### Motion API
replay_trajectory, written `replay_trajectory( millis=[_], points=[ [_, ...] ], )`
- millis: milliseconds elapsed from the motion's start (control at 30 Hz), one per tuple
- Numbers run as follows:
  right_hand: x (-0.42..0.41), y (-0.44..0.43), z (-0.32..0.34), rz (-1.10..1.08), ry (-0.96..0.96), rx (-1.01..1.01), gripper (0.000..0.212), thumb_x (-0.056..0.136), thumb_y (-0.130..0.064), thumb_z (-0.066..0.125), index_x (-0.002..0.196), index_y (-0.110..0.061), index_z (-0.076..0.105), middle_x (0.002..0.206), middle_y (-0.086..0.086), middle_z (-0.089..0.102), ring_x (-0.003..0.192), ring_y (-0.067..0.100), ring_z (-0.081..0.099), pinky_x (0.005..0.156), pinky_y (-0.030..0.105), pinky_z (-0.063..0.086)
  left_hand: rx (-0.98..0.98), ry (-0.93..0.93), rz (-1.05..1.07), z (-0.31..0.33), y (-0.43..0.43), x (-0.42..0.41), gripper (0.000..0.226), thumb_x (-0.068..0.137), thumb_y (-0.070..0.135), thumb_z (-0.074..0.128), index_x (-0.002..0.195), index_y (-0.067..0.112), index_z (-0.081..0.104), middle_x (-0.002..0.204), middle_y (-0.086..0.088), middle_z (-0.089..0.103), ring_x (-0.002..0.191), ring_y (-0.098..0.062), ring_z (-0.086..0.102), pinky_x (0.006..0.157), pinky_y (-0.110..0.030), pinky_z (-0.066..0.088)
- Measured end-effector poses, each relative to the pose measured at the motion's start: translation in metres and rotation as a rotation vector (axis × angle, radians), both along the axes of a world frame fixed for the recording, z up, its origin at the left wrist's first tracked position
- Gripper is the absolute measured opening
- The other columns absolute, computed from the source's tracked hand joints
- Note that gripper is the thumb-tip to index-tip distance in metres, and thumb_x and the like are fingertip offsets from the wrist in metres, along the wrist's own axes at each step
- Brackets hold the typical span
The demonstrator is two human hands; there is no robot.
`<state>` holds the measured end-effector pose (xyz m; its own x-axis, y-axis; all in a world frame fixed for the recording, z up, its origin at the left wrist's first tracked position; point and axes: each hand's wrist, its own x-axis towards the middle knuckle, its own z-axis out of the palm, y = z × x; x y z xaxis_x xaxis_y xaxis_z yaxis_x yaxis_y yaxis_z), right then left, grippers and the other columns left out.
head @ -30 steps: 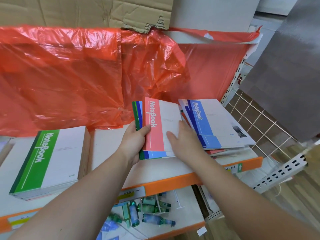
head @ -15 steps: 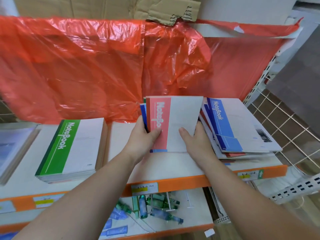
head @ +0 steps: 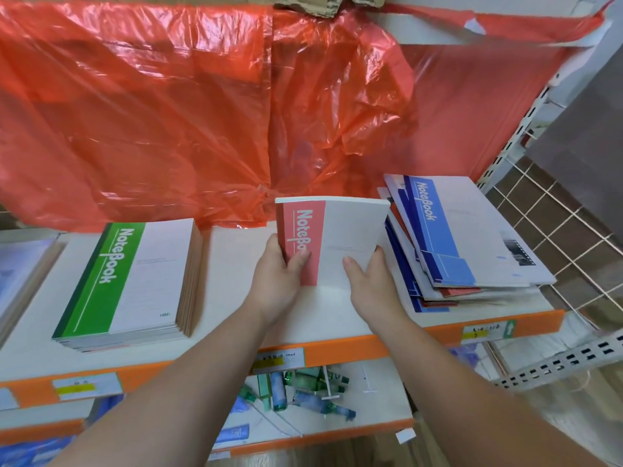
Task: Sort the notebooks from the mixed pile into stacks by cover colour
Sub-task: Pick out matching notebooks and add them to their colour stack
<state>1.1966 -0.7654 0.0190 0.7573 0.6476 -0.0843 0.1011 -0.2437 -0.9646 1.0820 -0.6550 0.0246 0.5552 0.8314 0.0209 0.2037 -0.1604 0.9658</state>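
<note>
Left hand [head: 279,274] and right hand [head: 371,281] each keep a closed grip on the red-banded notebook bundle [head: 350,237], thumbs on its cover, tilted up over mid shelf [head: 236,261], between green stack [head: 135,278] at left and mixed pile [head: 455,237] at right, red plastic sheet [head: 168,112] behind.

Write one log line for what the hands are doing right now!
left hand: grips red-topped bundle | right hand: holds its right edge | green stack: at left | mixed pile: at right
</note>
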Motion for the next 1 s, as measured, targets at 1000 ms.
replay_trajectory(
  millis=[1000],
  points=[
    [-0.007,-0.005,0.024,0.14,-0.046,0.019,0.016,0.099,-0.025,0.053,0.115,-0.022,0.056,0.105,-0.016,0.065,0.093,-0.006,0.06,0.077,0.016,0.048,-0.005,0.06,0.114,0.031,-0.011,-0.029,0.024,0.096,0.027,0.059,0.12,0.021,0.059,0.114,0.008,0.069,0.105,-0.013,0.065,0.096,-0.043,0.052]
  ],
)
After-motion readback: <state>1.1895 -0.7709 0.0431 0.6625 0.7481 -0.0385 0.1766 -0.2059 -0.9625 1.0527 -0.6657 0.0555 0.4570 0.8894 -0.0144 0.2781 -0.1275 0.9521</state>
